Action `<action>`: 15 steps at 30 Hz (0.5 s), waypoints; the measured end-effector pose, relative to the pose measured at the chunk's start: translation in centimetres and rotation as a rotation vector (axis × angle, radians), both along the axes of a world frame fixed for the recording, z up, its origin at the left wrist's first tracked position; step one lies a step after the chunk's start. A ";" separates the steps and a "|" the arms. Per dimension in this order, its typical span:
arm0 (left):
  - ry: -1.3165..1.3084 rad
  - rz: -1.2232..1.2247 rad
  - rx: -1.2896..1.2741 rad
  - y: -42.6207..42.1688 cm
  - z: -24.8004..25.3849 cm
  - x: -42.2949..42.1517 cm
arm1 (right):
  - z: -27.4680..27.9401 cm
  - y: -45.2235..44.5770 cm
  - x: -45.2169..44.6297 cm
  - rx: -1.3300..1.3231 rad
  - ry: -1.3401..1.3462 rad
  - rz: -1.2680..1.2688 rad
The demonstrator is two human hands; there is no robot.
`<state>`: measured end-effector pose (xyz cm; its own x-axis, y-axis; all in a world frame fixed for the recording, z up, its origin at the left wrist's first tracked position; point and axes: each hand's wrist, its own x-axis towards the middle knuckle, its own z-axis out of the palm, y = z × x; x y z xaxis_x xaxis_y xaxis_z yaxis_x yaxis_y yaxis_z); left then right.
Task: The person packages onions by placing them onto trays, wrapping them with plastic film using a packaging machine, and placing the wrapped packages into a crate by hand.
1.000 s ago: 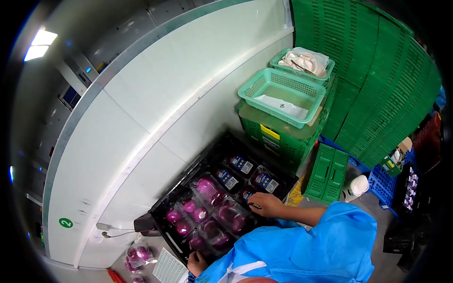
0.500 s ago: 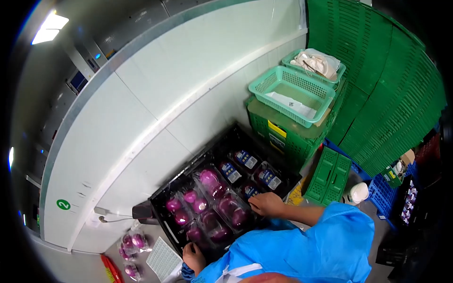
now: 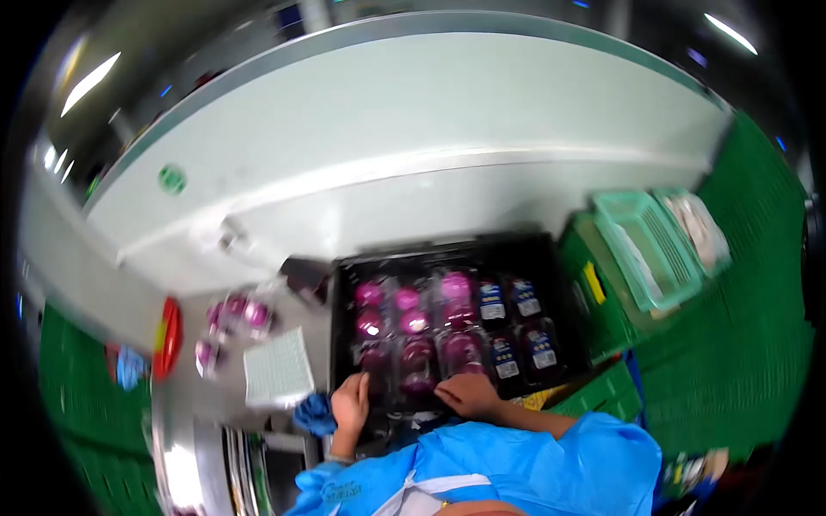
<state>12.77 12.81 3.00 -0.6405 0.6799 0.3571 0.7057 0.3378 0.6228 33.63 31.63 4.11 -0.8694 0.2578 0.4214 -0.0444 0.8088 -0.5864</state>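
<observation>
A black crate (image 3: 551, 258) stands against the white partition, holding clear packs of round purple produce (image 3: 419, 354) in rows. On its right side are several darker packs with blue-and-white labels (image 3: 540, 348). My left hand (image 3: 350, 402) is at the crate's front left, fingers curled beside the nearest corner pack (image 3: 372, 354). My right hand (image 3: 469, 396) lies at the front of another purple pack (image 3: 463, 348), its fingers bent and pointing left. Blur hides what either hand grips, if anything.
Left of the crate lie a white gridded pad (image 3: 278, 368), loose purple packs (image 3: 255, 314) and a red-handled brush (image 3: 168, 337). At the right, a mint basket (image 3: 662, 292) sits on a green crate (image 3: 594, 320). The partition (image 3: 430, 103) closes off the back.
The view has swung round, so the crate now appears square-on. My right hand has moved left, from beside the labelled packs to a purple pack. My left hand stays at the front left.
</observation>
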 end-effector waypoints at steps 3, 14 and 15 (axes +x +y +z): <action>-0.223 0.017 0.107 -2.9 1.2 1.0 | 0.8 -4.3 -5.5 0.098 0.198 0.388; -0.516 0.873 0.335 -30.9 -1.7 7.8 | 1.2 -18.4 -14.3 0.390 -0.064 0.881; -0.516 0.939 0.330 -33.3 -1.5 8.7 | 1.3 -19.4 -15.3 0.407 -0.052 0.862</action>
